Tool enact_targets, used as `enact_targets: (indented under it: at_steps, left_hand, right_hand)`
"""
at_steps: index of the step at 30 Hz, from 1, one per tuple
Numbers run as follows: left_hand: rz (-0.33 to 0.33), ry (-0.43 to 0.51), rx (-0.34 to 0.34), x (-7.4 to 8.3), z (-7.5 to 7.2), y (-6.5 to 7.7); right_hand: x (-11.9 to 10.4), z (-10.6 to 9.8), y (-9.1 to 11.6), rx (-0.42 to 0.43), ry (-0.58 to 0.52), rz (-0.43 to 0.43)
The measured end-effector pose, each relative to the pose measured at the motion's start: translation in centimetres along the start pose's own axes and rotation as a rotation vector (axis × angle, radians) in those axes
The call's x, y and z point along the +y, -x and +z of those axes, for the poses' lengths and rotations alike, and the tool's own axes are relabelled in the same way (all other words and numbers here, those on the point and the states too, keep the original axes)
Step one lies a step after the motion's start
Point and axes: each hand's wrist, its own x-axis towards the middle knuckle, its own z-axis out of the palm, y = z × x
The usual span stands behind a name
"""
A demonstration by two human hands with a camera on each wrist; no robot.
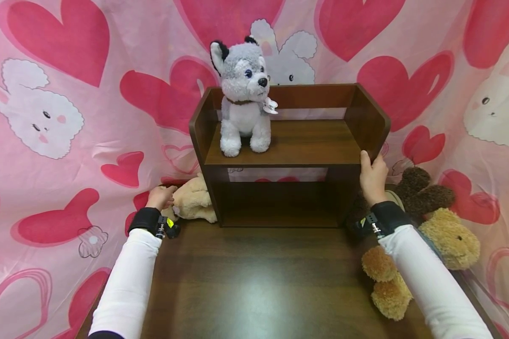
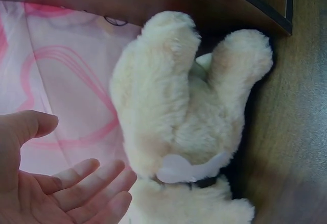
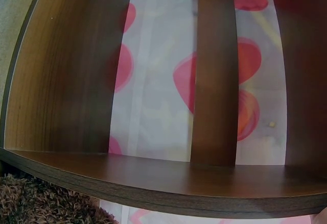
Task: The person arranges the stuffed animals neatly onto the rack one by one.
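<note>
In the head view my left hand is at the left of a wooden shelf, beside a cream plush toy lying against the shelf's side. The left wrist view shows that hand with thumb and fingers spread, right at the edge of the cream plush, which wears a pale tag. My right hand grips the front edge of the two-tier shelf's right side panel. Its thumb lies on the inner side. On the upper tier sits a grey-and-white husky plush with a white tag.
A golden teddy bear and a dark brown plush lie right of the shelf, partly behind my right arm. The shelf stands on a brown wooden table. Pink cloth with hearts and rabbits hangs around.
</note>
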Motion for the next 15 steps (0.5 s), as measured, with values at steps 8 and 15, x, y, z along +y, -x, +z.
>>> enact_targets:
  at_steps: [8,15]
  left_hand:
    - [-0.171,0.062,-0.074,-1.1,0.3,-0.4]
    - [-0.168,0.144,-0.143,-5.4,0.6,-4.4]
  right_hand:
    - [0.0,-0.1,0.0,-0.006,0.004,0.009]
    - [0.0,0.0,0.0,0.001,0.001,0.003]
